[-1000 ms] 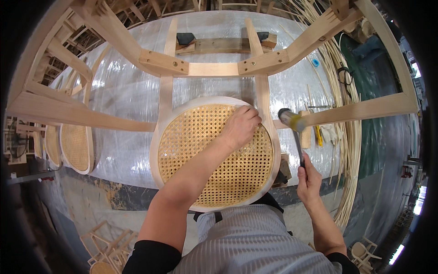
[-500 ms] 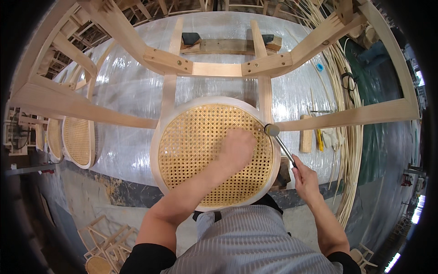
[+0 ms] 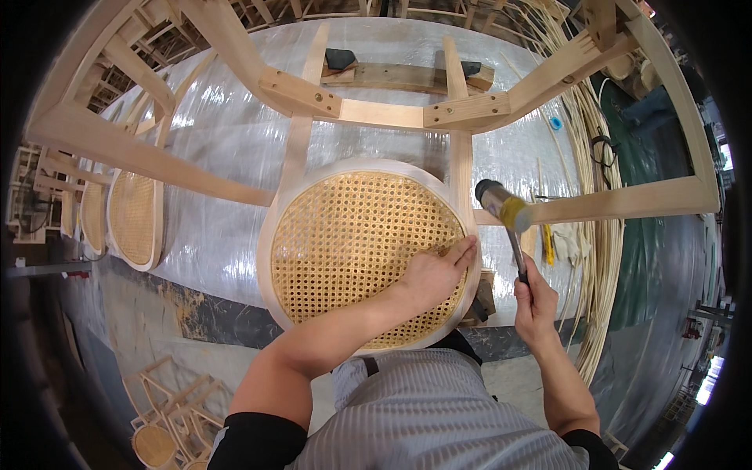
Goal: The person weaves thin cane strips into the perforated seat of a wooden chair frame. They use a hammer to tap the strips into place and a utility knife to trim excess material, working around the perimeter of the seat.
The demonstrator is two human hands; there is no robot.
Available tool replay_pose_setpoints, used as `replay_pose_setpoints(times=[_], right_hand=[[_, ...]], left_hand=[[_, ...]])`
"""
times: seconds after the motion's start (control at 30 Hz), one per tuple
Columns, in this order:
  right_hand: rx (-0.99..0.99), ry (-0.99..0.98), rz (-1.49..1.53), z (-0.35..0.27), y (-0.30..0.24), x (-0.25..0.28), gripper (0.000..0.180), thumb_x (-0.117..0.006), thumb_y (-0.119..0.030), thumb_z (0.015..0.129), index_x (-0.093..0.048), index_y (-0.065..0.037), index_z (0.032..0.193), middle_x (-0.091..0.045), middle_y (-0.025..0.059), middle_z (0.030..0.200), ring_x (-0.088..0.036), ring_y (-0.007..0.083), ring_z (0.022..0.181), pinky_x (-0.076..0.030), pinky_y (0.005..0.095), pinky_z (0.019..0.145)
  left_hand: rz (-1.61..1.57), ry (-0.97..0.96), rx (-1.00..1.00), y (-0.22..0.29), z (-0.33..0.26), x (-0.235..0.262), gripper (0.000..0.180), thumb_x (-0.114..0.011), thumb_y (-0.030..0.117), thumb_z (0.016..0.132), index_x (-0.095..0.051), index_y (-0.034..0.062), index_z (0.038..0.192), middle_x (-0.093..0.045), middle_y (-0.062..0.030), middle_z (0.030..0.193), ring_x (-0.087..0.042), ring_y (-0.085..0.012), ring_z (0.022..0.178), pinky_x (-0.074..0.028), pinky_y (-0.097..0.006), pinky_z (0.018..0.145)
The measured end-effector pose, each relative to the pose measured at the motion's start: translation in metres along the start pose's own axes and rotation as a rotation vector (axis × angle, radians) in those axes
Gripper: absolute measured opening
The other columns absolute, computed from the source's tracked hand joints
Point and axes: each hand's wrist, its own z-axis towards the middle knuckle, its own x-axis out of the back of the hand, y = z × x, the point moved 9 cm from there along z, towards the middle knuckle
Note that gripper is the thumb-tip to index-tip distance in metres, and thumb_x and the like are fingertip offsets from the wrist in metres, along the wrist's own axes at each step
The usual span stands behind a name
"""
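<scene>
A round chair seat of woven cane [image 3: 352,235] lies in front of me within its pale wooden rim [image 3: 266,243], joined to an upturned wooden chair frame [image 3: 384,113]. My left hand [image 3: 435,276] rests on the right part of the cane, fingers stretched out and touching the rim's right side; nothing shows in them. In my right hand [image 3: 537,307] is the handle of a two-faced mallet [image 3: 503,205], one face dark and the other yellow. The mallet head is raised to the right of the rim, apart from the seat, and slightly blurred.
Long cane strips [image 3: 599,258] run down the table's right side. Nearer lie a yellow tool [image 3: 548,244] and a blue ring [image 3: 556,123]. A wooden block [image 3: 392,77] sits beyond the frame. Other cane seats [image 3: 135,215] stand at left. Plastic film [image 3: 211,235] covers the table.
My left hand has moved right and nearer to me, from a closed shape over the cane to stretched fingers on the rim. The mallet has lifted away from the rim, up and right.
</scene>
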Motion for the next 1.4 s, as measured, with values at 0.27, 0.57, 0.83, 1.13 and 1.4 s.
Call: replay_pose_setpoints(times=[0.27,0.57,0.83,1.13,1.4], right_hand=[[0.019,-0.089,-0.043,0.02,-0.006,-0.002,0.05,-0.065,0.0,0.1,-0.059,-0.005,0.149,-0.071,0.0239,0.099,-0.071,0.0409,0.083,-0.056,0.0442,0.075],[0.052,-0.106,-0.054,0.025,-0.003,-0.008,0.054,-0.067,0.001,0.097,-0.059,-0.009,0.15,-0.066,0.0189,0.086,-0.064,0.0358,0.07,-0.053,0.0435,0.066],[0.022,-0.191,-0.148,0.038,0.007,-0.013,0.05,-0.07,-0.004,0.099,-0.062,-0.013,0.148,-0.064,0.0184,0.081,-0.062,0.0395,0.066,-0.05,0.0463,0.062],[0.069,-0.184,-0.118,0.047,0.002,-0.013,0.051,-0.069,-0.002,0.098,-0.061,-0.011,0.148,-0.068,0.0208,0.088,-0.067,0.0399,0.073,-0.053,0.0444,0.066],[-0.091,-0.313,-0.159,0.017,0.034,-0.012,0.048,-0.063,-0.001,0.103,-0.059,-0.008,0.15,-0.067,0.0232,0.09,-0.068,0.0337,0.074,-0.055,0.0381,0.072]], left_hand=[[-0.015,-0.015,0.046,-0.002,0.001,-0.006,0.06,-0.058,0.01,0.093,-0.054,0.0054,0.153,-0.048,-0.0118,0.166,-0.076,-0.0249,0.069,-0.063,-0.039,0.061],[-0.036,0.023,0.05,0.0,-0.001,-0.009,0.06,-0.058,0.009,0.093,-0.054,0.003,0.152,-0.051,-0.0144,0.163,-0.077,-0.0255,0.069,-0.062,-0.041,0.058],[-0.028,0.111,0.049,-0.005,-0.004,-0.008,0.064,-0.059,0.008,0.09,-0.053,0.0013,0.153,-0.049,-0.0143,0.164,-0.077,-0.0244,0.069,-0.06,-0.039,0.055],[-0.042,0.082,0.08,-0.005,0.0,-0.007,0.063,-0.06,0.008,0.089,-0.054,0.0025,0.152,-0.052,-0.0143,0.161,-0.077,-0.0235,0.069,-0.06,-0.039,0.054],[0.086,0.088,0.049,0.016,-0.009,-0.019,0.054,-0.057,0.012,0.093,-0.06,0.0017,0.146,-0.055,-0.0152,0.159,-0.072,-0.0216,0.058,-0.058,-0.037,0.05]])
